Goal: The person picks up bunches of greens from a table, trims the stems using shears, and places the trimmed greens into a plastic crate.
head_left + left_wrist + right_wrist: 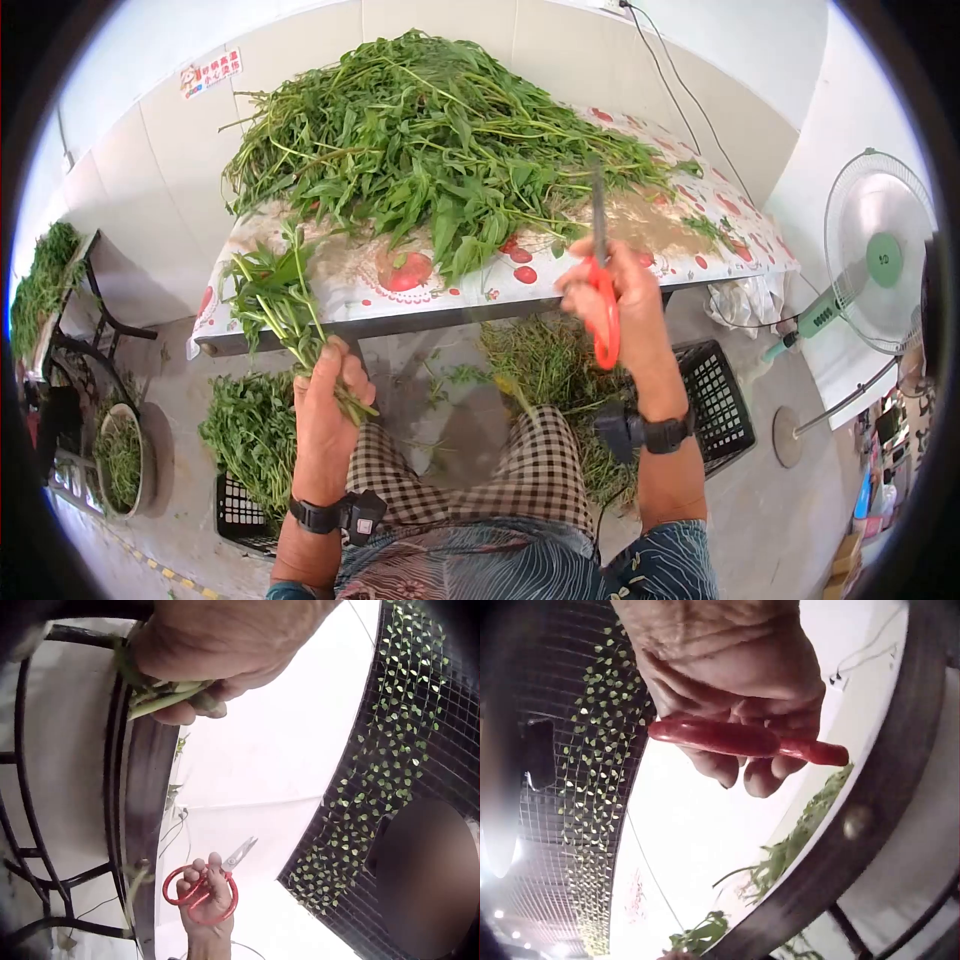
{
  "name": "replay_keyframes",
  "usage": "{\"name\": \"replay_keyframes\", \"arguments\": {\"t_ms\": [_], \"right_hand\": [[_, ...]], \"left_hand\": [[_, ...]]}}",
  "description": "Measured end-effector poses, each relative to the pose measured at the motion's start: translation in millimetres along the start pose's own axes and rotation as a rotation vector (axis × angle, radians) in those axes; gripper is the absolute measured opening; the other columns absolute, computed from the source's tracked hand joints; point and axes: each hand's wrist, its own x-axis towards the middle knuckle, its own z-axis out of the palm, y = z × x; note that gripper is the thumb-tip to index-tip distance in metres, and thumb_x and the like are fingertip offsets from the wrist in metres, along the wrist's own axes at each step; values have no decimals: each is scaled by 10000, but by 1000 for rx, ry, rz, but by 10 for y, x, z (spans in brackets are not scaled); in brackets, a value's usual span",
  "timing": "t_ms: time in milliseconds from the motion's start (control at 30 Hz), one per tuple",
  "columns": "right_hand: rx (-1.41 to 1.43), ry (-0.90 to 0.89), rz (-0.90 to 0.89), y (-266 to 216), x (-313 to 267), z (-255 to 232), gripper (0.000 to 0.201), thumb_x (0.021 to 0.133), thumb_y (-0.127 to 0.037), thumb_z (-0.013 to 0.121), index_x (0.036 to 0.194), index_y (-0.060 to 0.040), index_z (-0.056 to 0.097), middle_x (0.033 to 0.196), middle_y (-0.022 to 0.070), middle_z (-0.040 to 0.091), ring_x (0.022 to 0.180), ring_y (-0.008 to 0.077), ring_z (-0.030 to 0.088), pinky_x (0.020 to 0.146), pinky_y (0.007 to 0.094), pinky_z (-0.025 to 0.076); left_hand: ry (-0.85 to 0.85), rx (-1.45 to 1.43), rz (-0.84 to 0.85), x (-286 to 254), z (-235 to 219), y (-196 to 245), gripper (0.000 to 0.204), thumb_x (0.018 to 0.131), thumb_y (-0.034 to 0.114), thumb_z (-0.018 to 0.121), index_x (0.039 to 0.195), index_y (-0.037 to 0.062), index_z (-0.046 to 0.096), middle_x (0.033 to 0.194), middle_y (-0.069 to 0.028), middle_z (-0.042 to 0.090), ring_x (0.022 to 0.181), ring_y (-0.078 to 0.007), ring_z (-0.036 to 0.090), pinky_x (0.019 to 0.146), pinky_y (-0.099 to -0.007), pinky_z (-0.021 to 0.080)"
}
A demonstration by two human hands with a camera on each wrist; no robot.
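My left hand [330, 400] grips a small bunch of leafy green stems [275, 300] near its cut ends, out in front of the table's left front edge. In the left wrist view the stem ends [169, 699] poke out beneath the curled fingers. Red-handled scissors [604, 310] are in my right hand [630, 300], fingers through the loops, blades pointing up and away. The left wrist view shows the blades [241, 852] slightly parted. A large heap of the same greens [420, 150] covers the back of the table.
The table [450, 305] has a fruit-patterned cloth. Below it stand a black crate of greens [240, 505], a pile of stems [550, 370] and another black crate [715, 400]. A standing fan [880, 255] is at right, a tub of stems [120, 460] at left.
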Motion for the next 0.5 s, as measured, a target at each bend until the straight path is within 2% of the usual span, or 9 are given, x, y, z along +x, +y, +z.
{"name": "replay_keyframes", "arguments": {"t_ms": [33, 133, 233, 367, 467, 500], "right_hand": [[-74, 58, -1, 66, 101, -86, 334, 794, -51, 595, 1114, -43, 500, 815, 71, 630, 691, 121, 587, 614, 266, 456], [-748, 145, -129, 142, 526, -205, 349, 790, -87, 592, 1126, -83, 499, 835, 135, 637, 711, 260, 618, 627, 364, 466], [-963, -6, 15, 181, 876, -126, 339, 779, -105, 582, 1111, -107, 511, 857, 172, 622, 789, 355, 592, 670, 440, 455], [-1176, -200, -105, 482, 1095, -18, 308, 774, -91, 563, 1080, -109, 531, 869, 177, 627, 806, 359, 597, 674, 442, 452], [-1168, -218, -110, 467, 1093, -8, 313, 775, -102, 568, 1085, -97, 530, 874, 179, 627, 798, 359, 595, 670, 442, 455], [-1133, -160, -60, 406, 1056, -18, 307, 778, -95, 563, 1083, -86, 528, 865, 171, 628, 786, 339, 603, 661, 429, 459]], "left_hand": [[9, -5, -10, 0, 20, -1, 142, 891, 227, 560, 902, 86, 562, 635, 34, 464, 532, -74, 404, 485, -235, 335], [26, -7, -32, -29, 100, -8, 130, 894, 216, 552, 896, 87, 564, 633, 31, 473, 531, -75, 417, 487, -234, 341], [6, 18, -36, -64, 176, -17, 131, 901, 226, 542, 919, 96, 551, 637, 37, 460, 530, -73, 405, 481, -236, 335], [-13, 46, -55, -106, 170, -23, 137, 896, 244, 549, 923, 109, 553, 632, 38, 449, 521, -73, 390, 469, -239, 327], [-37, 64, -54, -108, 141, -16, 146, 891, 252, 558, 922, 110, 554, 633, 36, 453, 519, -76, 387, 469, -239, 328], [-45, 66, -50, -107, 133, -14, 145, 890, 251, 560, 923, 109, 554, 634, 35, 455, 520, -77, 388, 470, -240, 329]]}}
